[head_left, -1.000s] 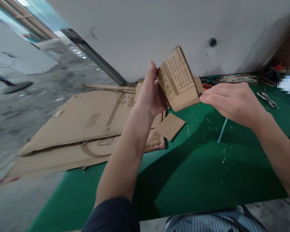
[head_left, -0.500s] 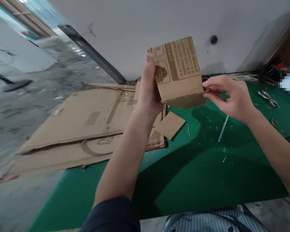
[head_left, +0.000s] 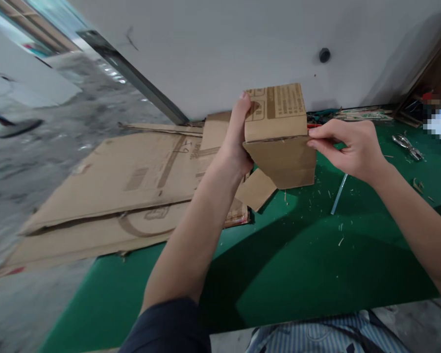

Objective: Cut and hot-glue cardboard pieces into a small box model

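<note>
A brown cardboard box [head_left: 281, 159] with printed text on its upper face is held up over the green tabletop. My left hand [head_left: 237, 135] wraps its left side, thumb on the printed face and the other fingers hidden behind. My right hand [head_left: 347, 142] is closed in a pinch at the right end of the box's folded edge. Whether a small scrap sits between those fingertips is too fine to see. Just below the box lies a loose square of cardboard [head_left: 256, 190], partly covered by it.
Flattened cardboard sheets [head_left: 139, 171] overhang the left side of the green table [head_left: 279, 274]. A translucent glue stick [head_left: 339, 194] lies near my right hand, among scraps. Metal pliers [head_left: 407, 147] rest farther right. A white wall [head_left: 224, 49] rises behind.
The box has been lowered slightly and tilted, so its plain front face now shows more. My left hand moved a little right with it; my right hand stayed at the same corner.
</note>
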Action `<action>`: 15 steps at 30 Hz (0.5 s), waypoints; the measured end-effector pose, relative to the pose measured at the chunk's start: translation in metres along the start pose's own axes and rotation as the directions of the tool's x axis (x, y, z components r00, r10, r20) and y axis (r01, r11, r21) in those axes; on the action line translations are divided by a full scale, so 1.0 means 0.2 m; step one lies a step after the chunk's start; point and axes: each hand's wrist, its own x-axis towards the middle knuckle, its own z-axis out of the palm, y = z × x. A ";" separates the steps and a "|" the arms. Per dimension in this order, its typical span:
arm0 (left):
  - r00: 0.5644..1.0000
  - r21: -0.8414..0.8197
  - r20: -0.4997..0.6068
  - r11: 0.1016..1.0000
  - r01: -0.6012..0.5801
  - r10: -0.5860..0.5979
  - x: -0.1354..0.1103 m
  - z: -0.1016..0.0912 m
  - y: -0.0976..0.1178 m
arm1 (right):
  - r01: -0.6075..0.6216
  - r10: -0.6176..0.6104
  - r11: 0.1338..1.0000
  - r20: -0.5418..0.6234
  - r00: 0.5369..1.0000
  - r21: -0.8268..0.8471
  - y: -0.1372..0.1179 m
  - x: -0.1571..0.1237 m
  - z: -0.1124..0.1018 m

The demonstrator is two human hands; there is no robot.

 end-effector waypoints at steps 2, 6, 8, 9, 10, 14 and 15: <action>0.999 -0.039 -0.035 0.999 0.018 -0.020 -0.01 0.02 0.00 | -0.008 0.008 1.000 0.011 1.000 0.006 0.00 0.00 -0.01; 1.000 -0.066 -0.023 0.998 0.003 -0.005 0.01 0.02 -0.01 | -0.044 0.043 0.999 0.029 0.999 0.031 -0.01 0.00 -0.01; 1.000 -0.061 0.021 0.998 0.007 -0.006 0.00 0.02 -0.01 | -0.083 0.082 0.995 0.011 0.997 0.056 -0.02 0.00 -0.01; 1.000 -0.055 0.005 0.998 0.002 -0.001 0.00 0.02 0.00 | -0.105 0.105 0.992 -0.001 0.994 0.069 -0.01 0.00 -0.01; 0.999 -0.046 -0.033 0.999 -0.013 0.011 0.00 0.02 0.01 | -0.126 0.127 0.989 -0.012 0.992 0.080 -0.01 0.00 0.00; 0.986 0.033 -0.124 0.993 -0.111 0.114 0.01 -0.05 0.04 | -0.166 0.170 0.983 -0.045 0.984 0.082 0.02 0.00 0.00; 0.985 0.060 -0.095 0.988 -0.139 0.144 0.02 -0.08 0.03 | -0.167 0.171 0.983 -0.051 0.984 0.078 0.02 0.00 0.00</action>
